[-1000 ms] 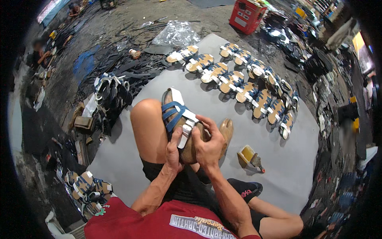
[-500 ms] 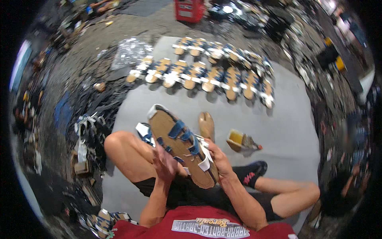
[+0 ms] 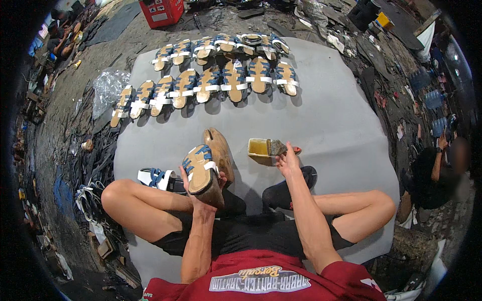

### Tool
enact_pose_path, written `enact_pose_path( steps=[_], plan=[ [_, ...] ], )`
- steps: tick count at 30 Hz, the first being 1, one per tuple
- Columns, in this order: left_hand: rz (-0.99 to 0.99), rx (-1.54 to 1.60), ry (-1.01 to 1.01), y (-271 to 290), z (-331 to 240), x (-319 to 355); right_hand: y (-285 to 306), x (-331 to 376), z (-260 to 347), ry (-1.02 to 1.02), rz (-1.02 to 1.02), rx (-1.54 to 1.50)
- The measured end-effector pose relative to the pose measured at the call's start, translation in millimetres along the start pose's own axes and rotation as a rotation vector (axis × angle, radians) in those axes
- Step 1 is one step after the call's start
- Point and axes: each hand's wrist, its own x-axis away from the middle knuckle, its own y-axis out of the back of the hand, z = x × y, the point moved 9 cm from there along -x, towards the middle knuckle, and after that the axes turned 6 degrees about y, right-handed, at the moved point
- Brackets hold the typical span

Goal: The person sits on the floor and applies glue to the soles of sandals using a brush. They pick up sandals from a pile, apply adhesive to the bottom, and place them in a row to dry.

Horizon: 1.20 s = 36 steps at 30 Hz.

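Observation:
My left hand (image 3: 203, 206) grips a sandal (image 3: 200, 175) with a tan insole, blue straps and a white band. A brown surface shows beneath the sandal's near end; what it belongs to is partly hidden. Just behind it, a brown foot-shaped shoe last (image 3: 219, 145) rests on the grey sheet. My right hand (image 3: 287, 163) reaches to the brush (image 3: 277, 147), fingers apart, the index finger over its red-tipped handle. The brush's bristles lie across a small tub of yellowish glue-like liquid (image 3: 258, 147). Left of the held sandal lies another white-and-blue sandal (image 3: 156, 177), partly behind my knee.
Two rows of sandals (image 3: 208, 85) stand along the far part of the grey sheet (image 3: 331, 115). Clear plastic wrap (image 3: 108, 90) lies at its left edge, and a red container (image 3: 161, 12) stands beyond. Dark scraps surround the sheet. Another person (image 3: 439, 170) is at the far right.
My right hand has let go of the sandal and moved right to the brush. The left hand now holds the sandal alone, lower and turned. The view has shifted to the right.

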Motion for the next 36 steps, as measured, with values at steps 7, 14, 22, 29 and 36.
enact_pose_path(
  steps=[7,14,22,29,36],
  plan=[
    [-0.130,-0.062,-0.236,-38,-29,28,-30,0,60,0.194,0.448,0.003],
    [-0.064,-0.074,-0.289,-22,-35,14,-104,89,102,1.215,0.645,1.099],
    [0.105,0.005,-0.186,-35,-33,26,-111,116,77,1.578,0.643,1.300],
    [-0.028,-0.047,-0.206,-24,-33,27,-96,126,113,1.481,0.419,0.923],
    [-0.016,-0.227,-0.094,-51,-17,33,-43,50,58,0.469,0.374,0.989]
  ],
)
